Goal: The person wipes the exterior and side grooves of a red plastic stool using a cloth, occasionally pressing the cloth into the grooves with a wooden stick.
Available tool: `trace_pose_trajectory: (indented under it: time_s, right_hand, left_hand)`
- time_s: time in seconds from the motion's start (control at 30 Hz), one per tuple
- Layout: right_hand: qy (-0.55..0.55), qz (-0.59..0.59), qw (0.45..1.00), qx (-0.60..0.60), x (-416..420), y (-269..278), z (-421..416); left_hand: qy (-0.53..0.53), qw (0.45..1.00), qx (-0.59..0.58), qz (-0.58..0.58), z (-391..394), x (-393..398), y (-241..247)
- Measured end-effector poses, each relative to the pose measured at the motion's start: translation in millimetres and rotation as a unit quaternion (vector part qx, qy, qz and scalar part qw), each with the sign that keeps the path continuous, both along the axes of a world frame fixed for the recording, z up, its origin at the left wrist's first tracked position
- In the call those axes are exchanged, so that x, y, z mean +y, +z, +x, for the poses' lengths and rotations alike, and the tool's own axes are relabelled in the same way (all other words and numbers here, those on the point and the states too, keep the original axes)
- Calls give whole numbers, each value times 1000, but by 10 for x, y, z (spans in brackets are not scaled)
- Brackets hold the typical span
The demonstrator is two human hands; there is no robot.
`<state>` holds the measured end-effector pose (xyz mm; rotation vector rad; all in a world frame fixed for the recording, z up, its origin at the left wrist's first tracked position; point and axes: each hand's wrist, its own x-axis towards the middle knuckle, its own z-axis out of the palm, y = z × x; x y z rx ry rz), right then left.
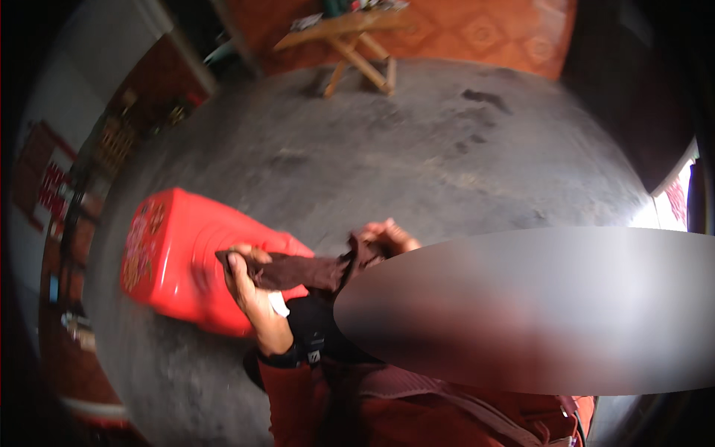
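A dark brown cloth stretches between my two hands in front of my body. My left hand grips its left end, thumb on top, and wears a black band at the wrist. At the cloth's bunched right end, my right hand holds on with its fingers; a large blurred patch hides the rest of that hand and its forearm. Beyond and partly beneath my left hand is a glossy red plastic stool with a floral pattern on its seat. A small white piece shows beside my left palm.
A wooden folding table with things on it stands by the orange patterned wall. Grey concrete floor spreads around the stool. Shelves and assorted items line the left side, including a yellowish crate. Bright light enters at the right edge.
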<state>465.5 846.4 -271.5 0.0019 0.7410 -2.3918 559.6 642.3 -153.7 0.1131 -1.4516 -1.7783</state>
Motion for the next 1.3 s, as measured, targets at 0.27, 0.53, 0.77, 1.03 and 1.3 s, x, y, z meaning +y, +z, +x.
trace_pose_trajectory:
  time_s: [0.27,0.53,0.77,1.03,1.3]
  right_hand:
    - [139,123,982,-30,54,-727,-227]
    - [113,262,951,123,271,-890,-328]
    - [198,343,903,168,382,-597,-419]
    - [94,132,979,122,628,-644,-639]
    - [-170,334,760,531,370,-105,-533]
  left_hand:
    - [57,996,66,9,421,-388,327]
    - [128,990,48,-43,329,-321,439]
    - [135,989,44,-52,260,-331,424]
    - [137,988,47,-62,336,-369,476]
    - [94,993,-42,-65,481,-413,585]
